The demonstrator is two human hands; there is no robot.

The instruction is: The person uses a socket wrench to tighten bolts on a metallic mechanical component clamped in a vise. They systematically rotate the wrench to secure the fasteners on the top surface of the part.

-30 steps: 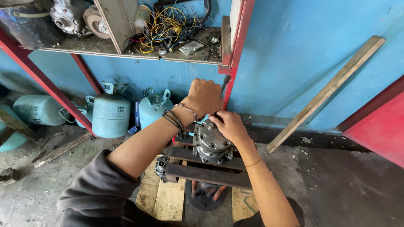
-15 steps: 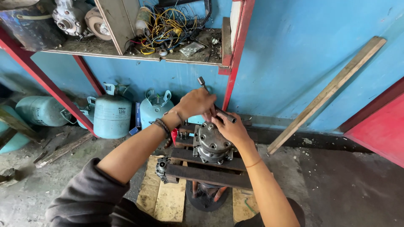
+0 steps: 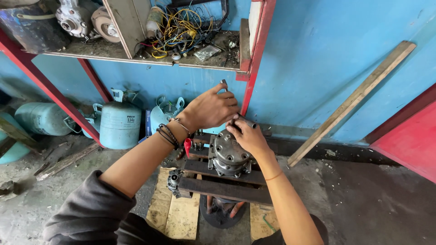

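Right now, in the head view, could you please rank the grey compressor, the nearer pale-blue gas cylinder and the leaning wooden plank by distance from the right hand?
1. Grey compressor: directly under the right hand.
2. Pale-blue gas cylinder: left, against the wall.
3. Wooden plank: right, leaning on the wall.

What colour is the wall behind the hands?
Blue wall, clearest in the head view.

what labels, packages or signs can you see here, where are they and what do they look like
Label: on the front of the pale blue gas cylinder on the floor under the shelf; small dark print.
Flat blue package: upright between two cylinders, edge on.
Clear plastic packet: lying on the shelf beside the tangled wires.
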